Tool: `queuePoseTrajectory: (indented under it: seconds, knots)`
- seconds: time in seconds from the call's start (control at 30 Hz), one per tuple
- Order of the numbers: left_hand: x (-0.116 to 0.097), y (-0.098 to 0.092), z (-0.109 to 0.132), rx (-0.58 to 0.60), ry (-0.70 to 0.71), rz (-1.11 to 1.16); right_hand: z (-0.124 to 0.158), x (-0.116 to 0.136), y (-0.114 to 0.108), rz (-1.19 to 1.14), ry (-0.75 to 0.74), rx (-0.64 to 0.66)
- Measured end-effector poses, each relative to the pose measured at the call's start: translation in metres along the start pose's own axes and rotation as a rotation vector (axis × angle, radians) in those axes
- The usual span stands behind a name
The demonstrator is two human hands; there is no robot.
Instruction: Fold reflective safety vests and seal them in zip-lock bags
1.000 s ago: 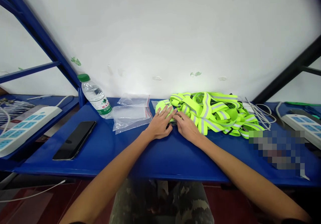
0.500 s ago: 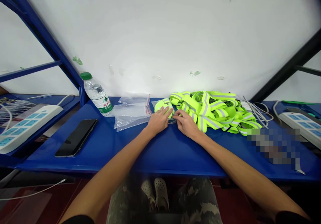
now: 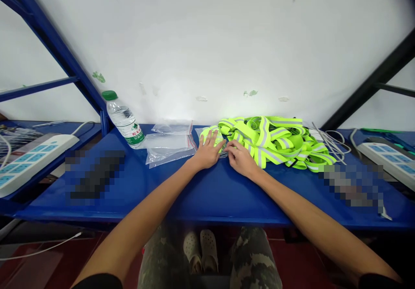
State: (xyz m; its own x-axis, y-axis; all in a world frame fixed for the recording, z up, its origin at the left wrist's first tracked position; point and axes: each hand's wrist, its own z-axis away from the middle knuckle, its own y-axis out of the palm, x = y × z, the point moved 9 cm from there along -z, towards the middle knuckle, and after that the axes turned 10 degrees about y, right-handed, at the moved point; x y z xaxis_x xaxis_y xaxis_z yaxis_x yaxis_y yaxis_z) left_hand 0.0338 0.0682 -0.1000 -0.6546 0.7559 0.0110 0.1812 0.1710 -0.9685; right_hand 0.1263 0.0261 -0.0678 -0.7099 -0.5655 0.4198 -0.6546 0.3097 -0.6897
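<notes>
My left hand (image 3: 208, 151) lies with its fingers spread on a rolled yellow-green bundle (image 3: 206, 132), which looks to be in a clear plastic bag. Just right of it, my right hand (image 3: 239, 157) has thumb and forefinger pinched at the bag's right edge; what is between the fingertips is too small to make out. A heap of yellow-green reflective straps (image 3: 275, 144) with grey stripes lies right behind my right hand. Left of the bundle are flat clear zip bags (image 3: 170, 144), stacked and overlapping.
A water bottle (image 3: 125, 120) with a green cap stands left of the bags. A blurred dark object (image 3: 100, 174) lies at the left, another blurred item (image 3: 355, 187) at the right. Power strips (image 3: 37, 161) sit at both sides. White cables (image 3: 337, 146) lie beyond the straps.
The fingers of my left hand have spread wider over the bundle. My right hand stays pinched at nearly the same spot. The view has shifted slightly.
</notes>
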Motion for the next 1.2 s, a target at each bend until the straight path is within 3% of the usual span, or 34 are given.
queuePoseTrajectory:
  seconds: [0.2, 0.4, 0.5, 0.6, 0.8, 1.0, 1.1, 1.2]
  knots:
    - [-0.001, 0.000, 0.003, 0.074, -0.060, 0.117, -0.003, 0.000, -0.004, 0.018, 0.134, 0.006]
    - [-0.008, -0.004, 0.006, 0.025, -0.139, 0.127, -0.005, -0.030, 0.002, 0.109, 0.380, 0.038]
    - [-0.012, -0.009, 0.006, -0.023, -0.149, 0.117, -0.006, -0.040, 0.008, -0.011, 0.438, 0.086]
    - [-0.015, -0.015, 0.004, -0.048, -0.164, 0.144, -0.006, -0.046, 0.001, -0.202, 0.501, 0.013]
    - [-0.026, -0.033, -0.001, -0.088, -0.100, 0.275, -0.006, -0.037, -0.027, -0.405, 0.424, -0.206]
    - [-0.030, -0.076, -0.015, -0.229, 0.018, 0.285, -0.005, -0.017, -0.061, -0.445, 0.269, -0.369]
    - [-0.040, -0.091, -0.036, -0.175, 0.126, 0.284, -0.002, -0.005, -0.073, -0.432, 0.194, -0.418]
    - [-0.055, -0.092, -0.057, -0.064, 0.208, 0.320, 0.003, -0.004, -0.085, -0.466, 0.175, -0.507]
